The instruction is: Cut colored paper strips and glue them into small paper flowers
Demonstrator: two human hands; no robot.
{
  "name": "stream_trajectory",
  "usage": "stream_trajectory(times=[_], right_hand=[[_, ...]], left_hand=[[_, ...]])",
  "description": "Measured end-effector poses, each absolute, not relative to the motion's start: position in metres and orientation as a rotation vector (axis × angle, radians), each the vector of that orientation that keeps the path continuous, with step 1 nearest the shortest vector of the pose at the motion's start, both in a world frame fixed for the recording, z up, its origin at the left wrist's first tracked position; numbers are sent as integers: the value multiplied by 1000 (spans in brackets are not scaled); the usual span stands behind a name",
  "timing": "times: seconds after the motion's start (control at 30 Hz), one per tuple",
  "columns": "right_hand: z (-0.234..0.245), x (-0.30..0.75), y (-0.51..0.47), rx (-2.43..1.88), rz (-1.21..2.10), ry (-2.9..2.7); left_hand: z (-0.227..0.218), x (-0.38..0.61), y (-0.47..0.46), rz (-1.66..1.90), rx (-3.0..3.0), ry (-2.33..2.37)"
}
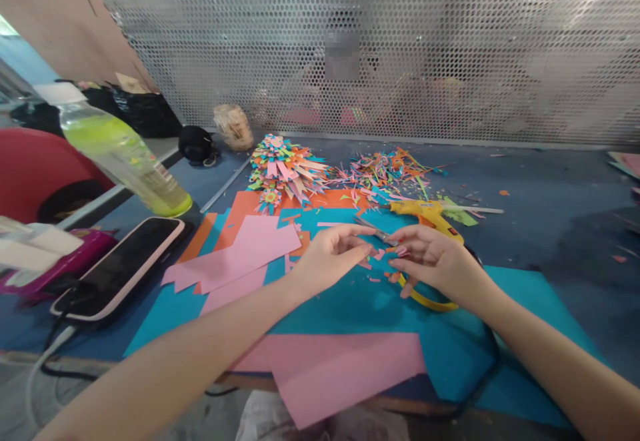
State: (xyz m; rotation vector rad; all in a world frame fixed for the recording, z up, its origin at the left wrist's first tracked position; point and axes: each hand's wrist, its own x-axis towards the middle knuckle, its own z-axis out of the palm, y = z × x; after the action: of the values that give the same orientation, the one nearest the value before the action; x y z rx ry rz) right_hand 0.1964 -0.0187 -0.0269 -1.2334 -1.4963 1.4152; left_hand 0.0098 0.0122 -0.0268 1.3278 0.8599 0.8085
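Observation:
My left hand (336, 251) is closed in a loose pinch above the blue paper sheet (345, 311); what sits at its fingertips, if anything, is too small to make out. Facing it, my right hand (436, 259) has its fingers closed on a small pink and blue paper piece (401, 251). Tiny paper scraps (375, 279) lie below the fingers. Beneath my right hand rest scissors with a yellow handle (434, 304), their blades pointing away to the left. Just beyond it lies a yellow glue gun (425, 211) with a glue stick in its back.
Pink paper sheets (350, 367) overhang the front edge. Paper rosettes (285, 167) and shredded strips (390, 171) lie at the back, before a perforated metal panel (450, 47). On the left are a bottle (125, 154), a phone (123, 264), cables and a jar (233, 127).

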Motion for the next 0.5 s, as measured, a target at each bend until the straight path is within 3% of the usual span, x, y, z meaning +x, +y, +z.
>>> stream_trajectory(times=[0.5], right_hand=[[-24,194,-21,-1239,1377,-1526]], left_hand=[[-34,8,11,803,1414,799]])
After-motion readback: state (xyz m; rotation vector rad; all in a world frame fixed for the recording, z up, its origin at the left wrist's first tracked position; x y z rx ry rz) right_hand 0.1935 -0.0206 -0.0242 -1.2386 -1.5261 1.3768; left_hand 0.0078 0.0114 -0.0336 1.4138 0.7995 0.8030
